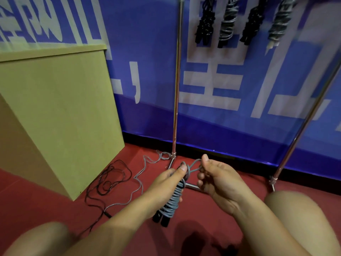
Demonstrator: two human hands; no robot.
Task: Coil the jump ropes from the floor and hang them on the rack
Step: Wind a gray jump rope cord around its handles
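Grey coiled rope (pixel 174 197) is sitting in the left hand (pixel 168 182), which is gripping it low over the floor (pixel 203 228), thumb on top. The right hand (pixel 218 179) is pinching the rope's loose loop (pixel 193 167) just beside. A black rope (pixel 110 179) and a grey rope (pixel 140 179) are lying loose near the box (pixel 60 111). Four bundles (pixel 204 24) are hanging on the rack (pixel 175 100).

Single head view: worn on the person's head, facing forward and down, close over both hands (pixel 193 183), taking in red floor (pixel 55 204), rack (pixel 175 89) and blue wall (pixel 147 52) beyond.
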